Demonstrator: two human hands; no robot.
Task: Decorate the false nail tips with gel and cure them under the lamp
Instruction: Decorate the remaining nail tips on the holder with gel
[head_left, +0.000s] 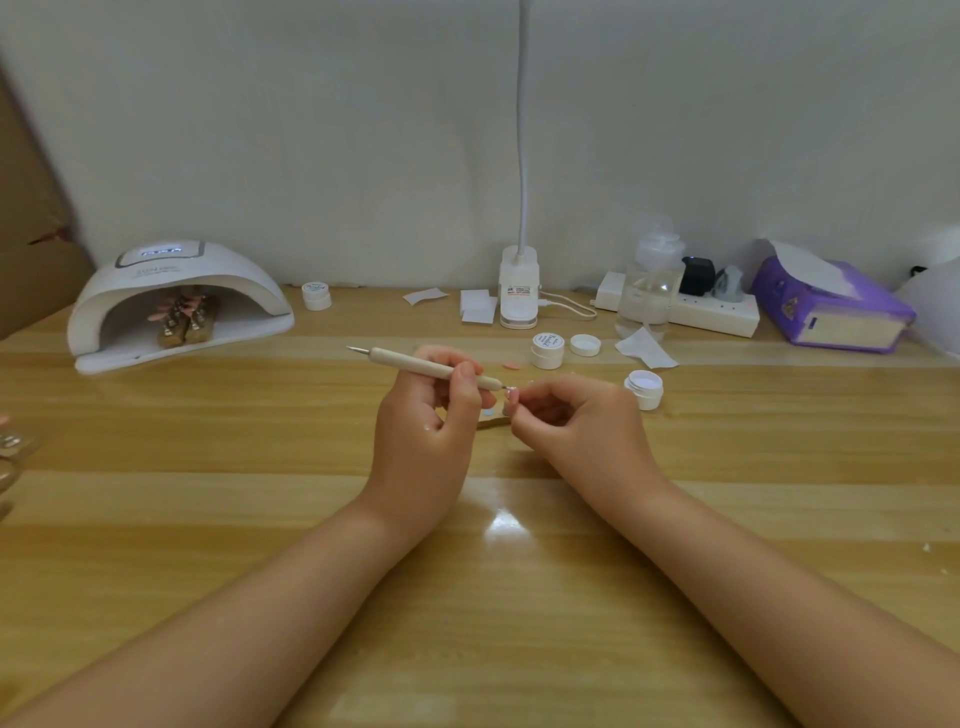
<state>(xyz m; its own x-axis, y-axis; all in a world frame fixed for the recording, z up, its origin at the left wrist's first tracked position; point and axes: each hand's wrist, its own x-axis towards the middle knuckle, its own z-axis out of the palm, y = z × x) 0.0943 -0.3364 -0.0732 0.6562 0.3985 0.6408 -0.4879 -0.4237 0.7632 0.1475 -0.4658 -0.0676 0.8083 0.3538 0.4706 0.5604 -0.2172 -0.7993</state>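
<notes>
My left hand (434, 415) grips a pale wooden dotting tool (415, 365), its metal tip touching a small pink false nail tip (511, 396). My right hand (576, 421) pinches that nail tip on its holder between thumb and fingers. A white curing lamp (176, 304) stands at the back left, its display lit, with pink nail tips on gold stands (182, 314) inside. An open gel pot (644, 388) sits just right of my right hand. A closed gel pot (547, 351) and a loose lid (585, 345) lie behind my hands.
A loose pink nail tip (511, 366) lies on the wooden table (260, 493). At the back stand a clip desk lamp (518, 291), a clear pump bottle (649, 291), a power strip (691, 309), a purple tissue box (831, 306), wipes (478, 305) and another gel pot (317, 295).
</notes>
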